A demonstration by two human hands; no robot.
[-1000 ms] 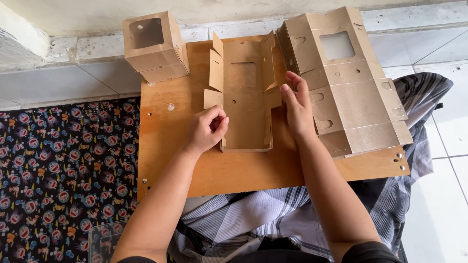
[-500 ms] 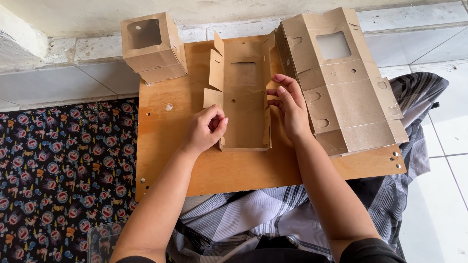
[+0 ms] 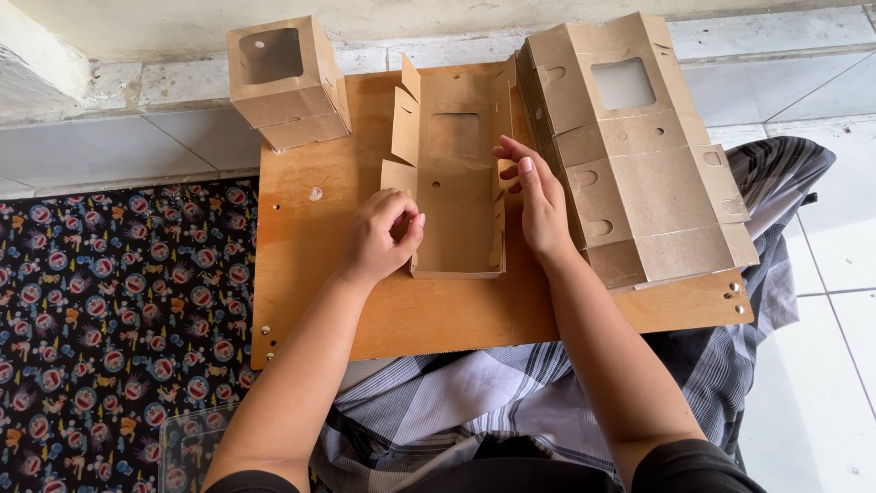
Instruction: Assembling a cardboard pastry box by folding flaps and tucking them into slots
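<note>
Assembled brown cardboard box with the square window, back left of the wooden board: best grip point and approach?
Take the assembled brown cardboard window box across its two plain side walls, coming from above. It stands alone at the wooden board's back left corner, apart from both hands, with free space on each side. Probably avoid the windowed top face, which looks thin.

Single head-worn view, looking steeply down and forward from close range over the person's lap onto a wooden board. Both forearms enter from the bottom edge; tiled floor and a wall base bound the top of the frame.
</note>
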